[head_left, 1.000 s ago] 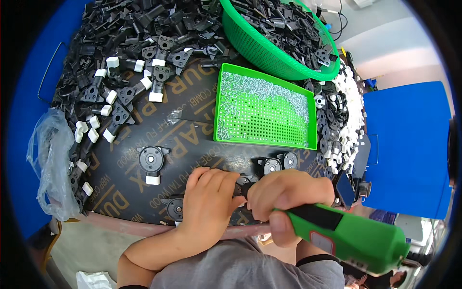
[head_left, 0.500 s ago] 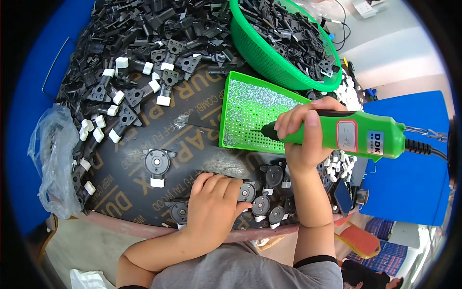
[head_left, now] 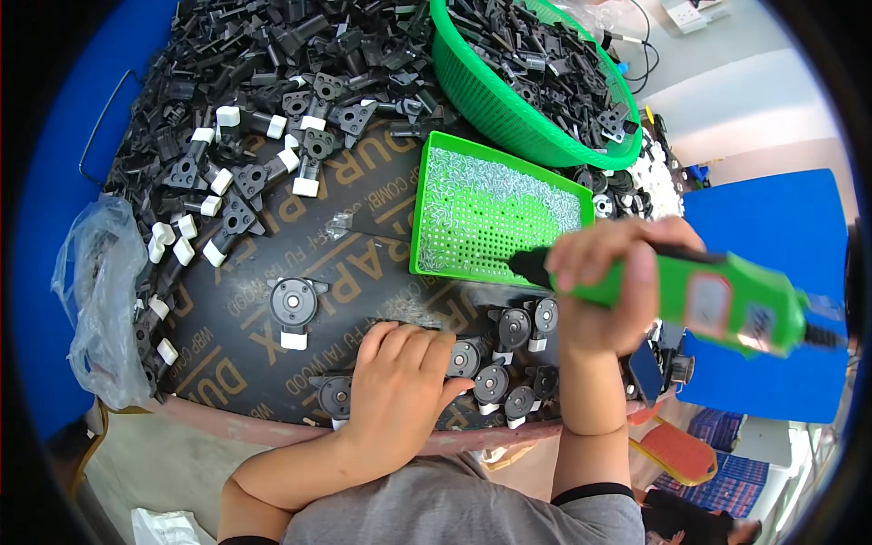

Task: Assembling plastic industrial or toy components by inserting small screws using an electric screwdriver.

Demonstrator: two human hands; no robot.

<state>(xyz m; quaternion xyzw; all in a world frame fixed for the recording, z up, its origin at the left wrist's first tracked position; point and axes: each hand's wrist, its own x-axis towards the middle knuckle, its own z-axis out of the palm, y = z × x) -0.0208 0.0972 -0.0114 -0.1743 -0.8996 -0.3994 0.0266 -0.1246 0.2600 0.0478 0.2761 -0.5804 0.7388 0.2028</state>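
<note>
My right hand is wrapped round a green electric screwdriver, its black nose pointing left over the near right corner of a green perforated tray. Motion smears both tool and hand. Small silvery screws lie heaped in the tray's far part. Near the table's front edge, my left hand rests with curled fingers, thumb and forefinger about a black round plastic part, which the hand partly hides. More such parts sit beside it, among them a disc-faced part and another left of the hand.
A lone disc-faced part with a white foot lies left of centre. Behind are a heap of black plastic pieces and a green basket full of them. A clear plastic bag hangs at the left edge.
My right hand and the screwdriver have moved right and slightly down, with the tool's rear end dipping. The tray's right side has come into sight. My left hand stays in place.
</note>
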